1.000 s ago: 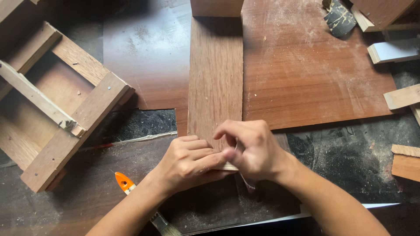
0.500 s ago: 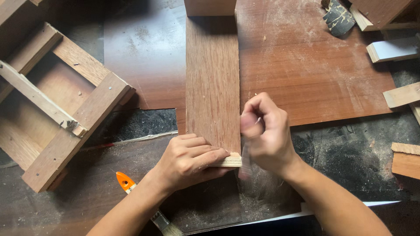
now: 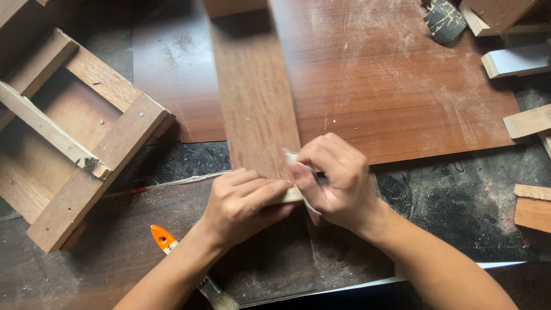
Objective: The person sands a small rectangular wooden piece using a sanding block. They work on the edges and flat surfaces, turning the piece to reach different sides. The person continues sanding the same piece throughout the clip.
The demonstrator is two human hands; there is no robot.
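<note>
On plank [image 3: 255,109] end, left hand [image 3: 244,204] pressed flat, right hand [image 3: 336,181] grip pinching sandpaper [image 3: 291,157].

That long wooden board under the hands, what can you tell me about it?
The board is a long, narrow, reddish-brown plank with visible grain and a dusty matte face. It lies flat, running away from the person, across a wider brown sheet. The left hand presses on its near end; the right hand pinches a pale scrap, seemingly sandpaper, at its near right corner.
</note>
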